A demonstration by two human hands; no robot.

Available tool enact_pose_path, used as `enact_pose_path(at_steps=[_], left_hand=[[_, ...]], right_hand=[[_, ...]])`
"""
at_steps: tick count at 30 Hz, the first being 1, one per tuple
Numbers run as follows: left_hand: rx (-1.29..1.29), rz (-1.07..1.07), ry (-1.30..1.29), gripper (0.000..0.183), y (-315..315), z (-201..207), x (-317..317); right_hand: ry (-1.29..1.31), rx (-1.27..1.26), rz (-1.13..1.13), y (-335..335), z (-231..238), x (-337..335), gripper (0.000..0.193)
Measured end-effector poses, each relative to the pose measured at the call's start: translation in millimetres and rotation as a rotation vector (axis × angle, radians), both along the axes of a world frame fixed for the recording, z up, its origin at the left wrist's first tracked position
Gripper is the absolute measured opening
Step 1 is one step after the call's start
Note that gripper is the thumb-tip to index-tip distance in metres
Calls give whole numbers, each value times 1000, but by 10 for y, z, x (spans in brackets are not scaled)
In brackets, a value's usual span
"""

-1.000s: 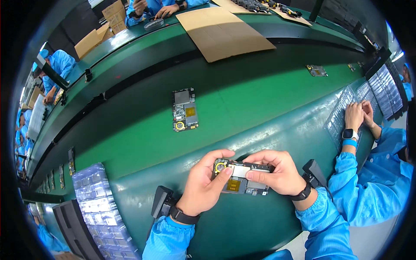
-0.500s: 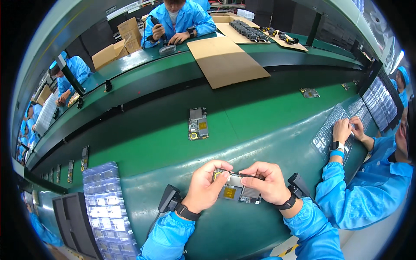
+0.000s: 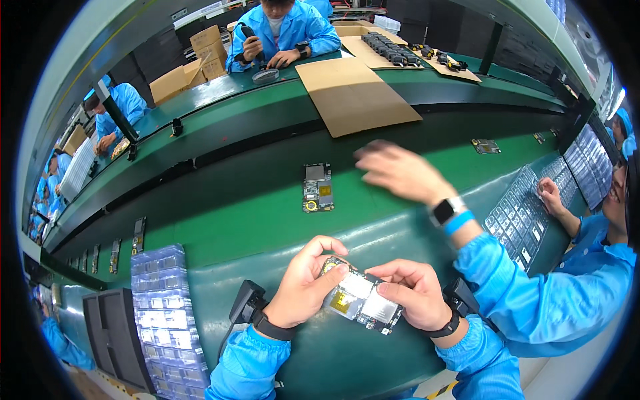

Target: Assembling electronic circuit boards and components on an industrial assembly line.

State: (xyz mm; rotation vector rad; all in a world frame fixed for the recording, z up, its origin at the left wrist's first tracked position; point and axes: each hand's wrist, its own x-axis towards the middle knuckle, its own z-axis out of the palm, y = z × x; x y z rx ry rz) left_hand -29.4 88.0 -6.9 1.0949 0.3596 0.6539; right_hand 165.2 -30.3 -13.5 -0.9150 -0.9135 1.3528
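Observation:
A circuit board (image 3: 361,297) with silver shields, a gold-coloured square and a yellow ring at one end is held between my two hands above the green bench. My left hand (image 3: 308,285) pinches its left end, thumb on top. My right hand (image 3: 415,292) grips the right end, thumb lying on a silver shield and fingers at the far edge. The board tilts down to the right. Beyond my hands, a similar circuit board (image 3: 318,188) lies alone on the green conveyor belt (image 3: 253,213).
A co-worker's blurred hand (image 3: 403,175) reaches over the belt from the right. Clear plastic trays (image 3: 517,220) lie near that person. Stacked clear trays (image 3: 163,300) stand at my left, beside a black tray (image 3: 117,333). A cardboard sheet (image 3: 357,100) overhangs the belt's far side.
The board in my hands has turned, its right end lower and its face showing more. The co-worker's near hand has left the clear trays and stretched out over the belt.

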Motion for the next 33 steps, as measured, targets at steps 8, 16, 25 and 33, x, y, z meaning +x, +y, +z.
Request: enact_pose_path(at_steps=[8, 16, 25, 33], left_hand=[[35, -110, -31, 21, 156, -157, -41], [4, -76, -49, 28, 133, -58, -91], [83, -2, -23, 30, 111, 105, -130], [174, 26, 70, 27, 73, 240, -136]], right_hand=[[-170, 91, 9, -8, -22, -34, 35], [-186, 161, -9, -55, 39, -96, 36], [-119, 224, 13, -63, 18, -113, 40], [-126, 200, 35, -90, 52, -103, 43]])
